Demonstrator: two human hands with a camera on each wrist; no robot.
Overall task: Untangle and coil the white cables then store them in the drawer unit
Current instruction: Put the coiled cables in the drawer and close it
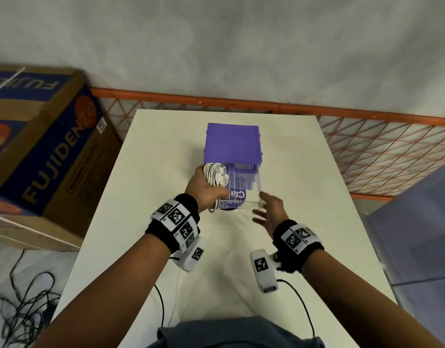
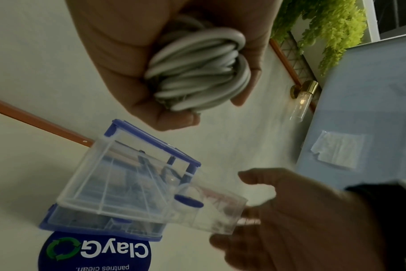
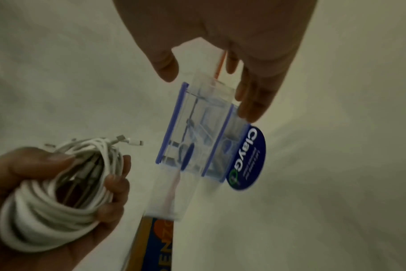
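A purple drawer unit (image 1: 232, 143) stands on the white table (image 1: 146, 156), its clear top drawer (image 1: 244, 187) pulled out toward me. My left hand (image 1: 203, 187) grips a coiled bundle of white cables (image 1: 215, 175) just left of the drawer's front; the coils (image 2: 197, 73) fill the fist, and connector ends (image 3: 127, 142) stick out. My right hand (image 1: 269, 209) hovers with fingers spread at the drawer's front right corner, holding nothing. In the right wrist view its fingers (image 3: 253, 102) lie along the clear drawer (image 3: 197, 128).
A round blue ClayGo sticker (image 2: 94, 251) lies under the unit's front. A large cardboard box (image 1: 43, 146) stands left of the table, an orange mesh fence (image 1: 367, 146) runs behind it, and tangled black cords (image 1: 23, 317) lie on the floor at lower left.
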